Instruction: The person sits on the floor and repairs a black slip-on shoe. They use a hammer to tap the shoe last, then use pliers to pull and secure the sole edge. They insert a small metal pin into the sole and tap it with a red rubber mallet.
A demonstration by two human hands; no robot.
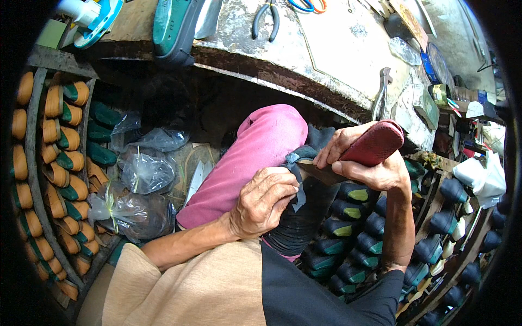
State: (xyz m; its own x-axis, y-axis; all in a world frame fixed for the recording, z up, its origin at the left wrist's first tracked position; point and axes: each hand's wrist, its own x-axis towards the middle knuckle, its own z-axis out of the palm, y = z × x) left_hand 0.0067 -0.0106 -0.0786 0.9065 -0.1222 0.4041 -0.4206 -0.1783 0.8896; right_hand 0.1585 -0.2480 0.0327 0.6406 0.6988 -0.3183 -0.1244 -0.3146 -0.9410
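My right hand (375,168) grips a rounded, textured red piece (378,142), its fingers wrapped around the near side. From under those fingers a dark, flat, blade-like part (324,174) points left toward my other hand. Whether it is one tool with the red piece, I cannot tell. With closed fingers, my left hand (265,201) pinches a grey-blue scrap of cloth (299,190) next to the blade-like tip. More bluish cloth (310,151) lies bunched over my knee. Both hands are above my lap, beside the pink trouser leg (261,149).
A worn workbench (337,54) runs across the front, bearing pliers (266,22), a hammer (381,92) and a green-and-black shoe (173,30). Racks of tan shoes (69,138) stand left, dark shoes (429,247) right. Clear plastic bags (147,171) sit beside my leg.
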